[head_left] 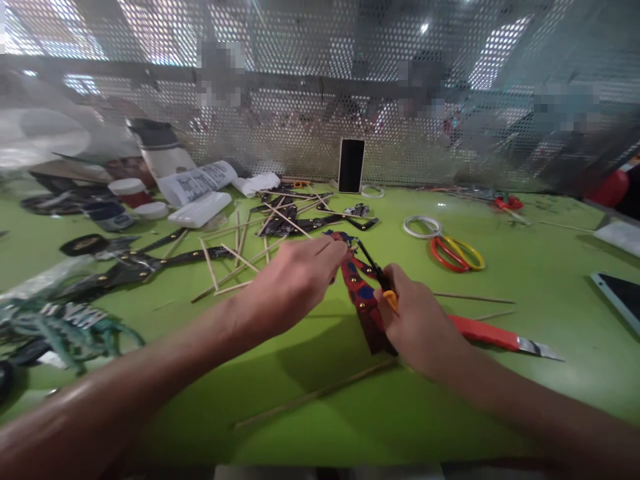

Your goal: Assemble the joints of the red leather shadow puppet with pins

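My left hand [307, 270] is closed in a pinch on the far end of a red-and-blue jointed figure piece [367, 293], which has brass-coloured fasteners along it. My right hand [417, 320] is wrapped round a hand tool [379, 272] with a slim black front and an orange handle; its exact kind is partly hidden by the fingers. The tool's tip points up and left, close to my left fingertips. Whether the tip touches the piece I cannot tell. Under my right hand lies the piece's dark lower end.
Thin wooden sticks [243, 250] and dark jointed pieces [137, 270] lie left and behind. A red-handled knife [493, 333] lies at right, blade outward. Beyond it are red-and-yellow-handled scissors [457, 253] and a white ring [423, 227]. A phone [351, 165] stands at the back by a perforated screen.
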